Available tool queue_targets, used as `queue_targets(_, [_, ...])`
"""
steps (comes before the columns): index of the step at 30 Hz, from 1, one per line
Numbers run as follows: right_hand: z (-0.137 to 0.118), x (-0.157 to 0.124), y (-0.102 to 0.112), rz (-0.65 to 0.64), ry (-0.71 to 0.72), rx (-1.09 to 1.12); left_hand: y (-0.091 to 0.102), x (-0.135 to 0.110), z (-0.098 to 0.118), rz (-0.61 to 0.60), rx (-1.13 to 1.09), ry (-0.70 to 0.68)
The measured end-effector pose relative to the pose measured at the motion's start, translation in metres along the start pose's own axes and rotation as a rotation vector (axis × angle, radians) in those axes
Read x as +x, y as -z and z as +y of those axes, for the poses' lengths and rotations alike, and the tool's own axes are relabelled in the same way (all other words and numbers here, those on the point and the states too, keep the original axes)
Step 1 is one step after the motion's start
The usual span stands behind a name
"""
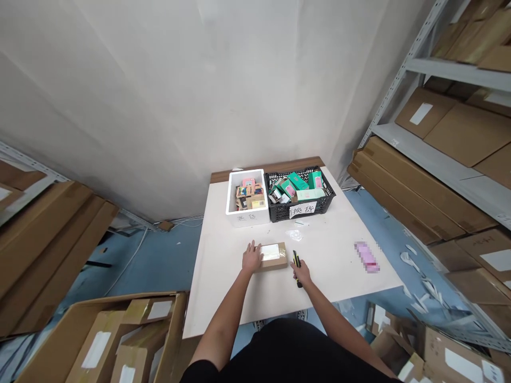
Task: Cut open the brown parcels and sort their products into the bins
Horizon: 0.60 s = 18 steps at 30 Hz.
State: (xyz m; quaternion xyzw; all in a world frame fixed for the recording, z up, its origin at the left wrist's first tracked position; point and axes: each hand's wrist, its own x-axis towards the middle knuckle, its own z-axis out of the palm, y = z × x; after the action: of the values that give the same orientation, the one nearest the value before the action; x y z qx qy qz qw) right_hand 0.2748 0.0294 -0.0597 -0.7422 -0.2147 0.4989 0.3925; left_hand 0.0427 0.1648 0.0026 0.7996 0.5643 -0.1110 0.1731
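Note:
A small brown cardboard parcel (274, 256) with a white label lies on the white table (339, 250). My left hand (252, 257) rests flat on the parcel's left end, fingers spread. My right hand (302, 272) is closed round a black and yellow utility knife (296, 260), just right of the parcel, with the knife's tip pointing away from me.
At the table's far edge stand a white foam box (247, 217) of small packets and a black crate (302, 210) of green boxes. A pink item (366, 257) lies at the right. Cardboard boxes fill the floor carton (99, 340) and the shelves (439, 159).

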Motion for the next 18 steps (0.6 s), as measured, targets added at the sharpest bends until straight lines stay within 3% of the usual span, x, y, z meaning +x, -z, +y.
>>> queue_targets(3, [-0.005,-0.003,-0.032,0.033,0.008,0.031,0.008,-0.003,-0.005,-0.057,0.032,0.019])
queue_targets(5, [-0.011,0.001,-0.043,0.135,0.029,0.001,0.004,-0.01,0.004,-0.07,0.029,0.058])
queue_targets(8, [-0.023,0.016,-0.04,0.332,0.012,-0.071,-0.015,-0.027,0.025,-0.11,0.015,0.094])
queue_targets(10, [-0.031,0.031,-0.029,0.384,-0.036,-0.104,-0.031,-0.041,0.038,-0.143,-0.004,0.029])
queue_targets(14, [-0.036,0.048,-0.017,0.282,-0.067,-0.11,-0.055,-0.06,0.051,-0.119,-0.06,-0.074])
queue_targets(18, [-0.029,0.037,-0.033,0.173,-0.006,0.008,-0.059,-0.065,0.036,-0.109,-0.26,-0.098])
